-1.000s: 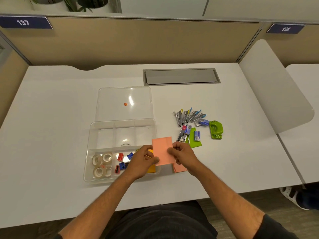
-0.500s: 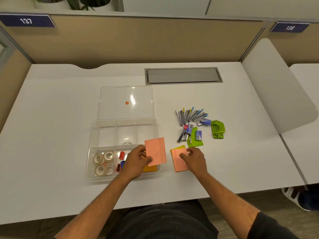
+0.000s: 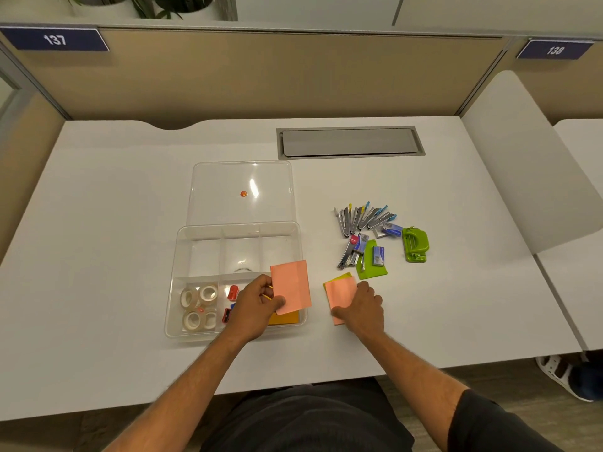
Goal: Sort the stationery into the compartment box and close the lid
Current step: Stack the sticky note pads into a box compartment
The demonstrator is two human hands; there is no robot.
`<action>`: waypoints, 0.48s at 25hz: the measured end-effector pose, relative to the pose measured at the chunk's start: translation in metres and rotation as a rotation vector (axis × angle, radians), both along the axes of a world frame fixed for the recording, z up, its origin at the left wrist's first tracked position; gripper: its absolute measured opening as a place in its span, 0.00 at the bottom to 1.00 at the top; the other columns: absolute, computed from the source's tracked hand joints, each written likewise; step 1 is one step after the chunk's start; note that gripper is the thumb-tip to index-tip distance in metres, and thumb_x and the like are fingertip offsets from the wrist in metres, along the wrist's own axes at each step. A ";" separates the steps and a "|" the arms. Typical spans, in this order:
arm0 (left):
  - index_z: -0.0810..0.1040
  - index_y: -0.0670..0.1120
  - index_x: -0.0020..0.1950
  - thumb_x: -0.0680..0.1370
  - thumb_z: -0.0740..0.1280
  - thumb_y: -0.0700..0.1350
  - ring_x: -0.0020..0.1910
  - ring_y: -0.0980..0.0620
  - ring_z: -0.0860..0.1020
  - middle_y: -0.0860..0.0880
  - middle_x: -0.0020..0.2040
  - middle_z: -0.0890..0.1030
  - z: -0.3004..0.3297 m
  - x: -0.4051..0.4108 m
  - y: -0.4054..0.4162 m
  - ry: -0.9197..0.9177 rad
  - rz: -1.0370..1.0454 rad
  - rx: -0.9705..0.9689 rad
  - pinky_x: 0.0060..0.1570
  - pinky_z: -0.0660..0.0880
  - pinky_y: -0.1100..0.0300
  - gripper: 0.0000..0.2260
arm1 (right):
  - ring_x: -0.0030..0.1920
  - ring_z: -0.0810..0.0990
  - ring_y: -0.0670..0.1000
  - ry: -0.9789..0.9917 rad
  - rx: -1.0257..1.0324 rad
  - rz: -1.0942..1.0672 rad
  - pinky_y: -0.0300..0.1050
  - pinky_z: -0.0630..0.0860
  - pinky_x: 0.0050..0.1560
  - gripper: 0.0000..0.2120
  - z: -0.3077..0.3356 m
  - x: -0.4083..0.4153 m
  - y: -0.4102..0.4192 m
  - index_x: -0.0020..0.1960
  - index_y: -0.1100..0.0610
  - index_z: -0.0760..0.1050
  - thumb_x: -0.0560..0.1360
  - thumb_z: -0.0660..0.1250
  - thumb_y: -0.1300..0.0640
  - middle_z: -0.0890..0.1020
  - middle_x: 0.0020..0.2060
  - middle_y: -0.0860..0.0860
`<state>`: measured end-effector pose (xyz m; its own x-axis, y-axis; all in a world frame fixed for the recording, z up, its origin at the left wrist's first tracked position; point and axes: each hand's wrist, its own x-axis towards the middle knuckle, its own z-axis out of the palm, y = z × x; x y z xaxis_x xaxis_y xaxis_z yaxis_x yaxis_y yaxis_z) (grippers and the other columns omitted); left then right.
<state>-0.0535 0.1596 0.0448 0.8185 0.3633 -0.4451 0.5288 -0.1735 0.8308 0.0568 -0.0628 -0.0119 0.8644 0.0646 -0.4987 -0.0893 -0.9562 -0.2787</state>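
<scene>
Right hand now down, fingers on table notes; left hand pinching pink pad

The left hand pinches a pink pad over the near-right compartment of the open box, above an orange pad. The right hand rests on a pink pad on the desk, beside staplers and a green punch.
</scene>
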 end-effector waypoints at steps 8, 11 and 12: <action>0.76 0.52 0.52 0.76 0.72 0.41 0.44 0.46 0.80 0.48 0.45 0.80 -0.001 0.000 0.003 -0.030 0.036 -0.006 0.42 0.77 0.58 0.10 | 0.59 0.77 0.60 0.056 0.431 -0.234 0.56 0.77 0.56 0.24 0.009 0.014 0.001 0.66 0.60 0.71 0.74 0.71 0.52 0.78 0.60 0.56; 0.75 0.54 0.52 0.76 0.72 0.41 0.43 0.49 0.80 0.50 0.47 0.80 0.001 0.003 0.001 -0.057 0.058 -0.006 0.41 0.77 0.58 0.11 | 0.49 0.81 0.56 0.154 0.743 -0.347 0.48 0.79 0.37 0.20 0.028 0.021 0.001 0.64 0.58 0.74 0.75 0.72 0.54 0.82 0.53 0.55; 0.75 0.54 0.54 0.76 0.71 0.41 0.43 0.49 0.81 0.51 0.48 0.80 0.002 0.004 0.001 -0.065 0.068 -0.014 0.41 0.77 0.59 0.11 | 0.46 0.82 0.55 0.193 0.816 -0.352 0.45 0.78 0.35 0.18 0.034 0.023 0.003 0.62 0.58 0.75 0.75 0.72 0.55 0.83 0.50 0.55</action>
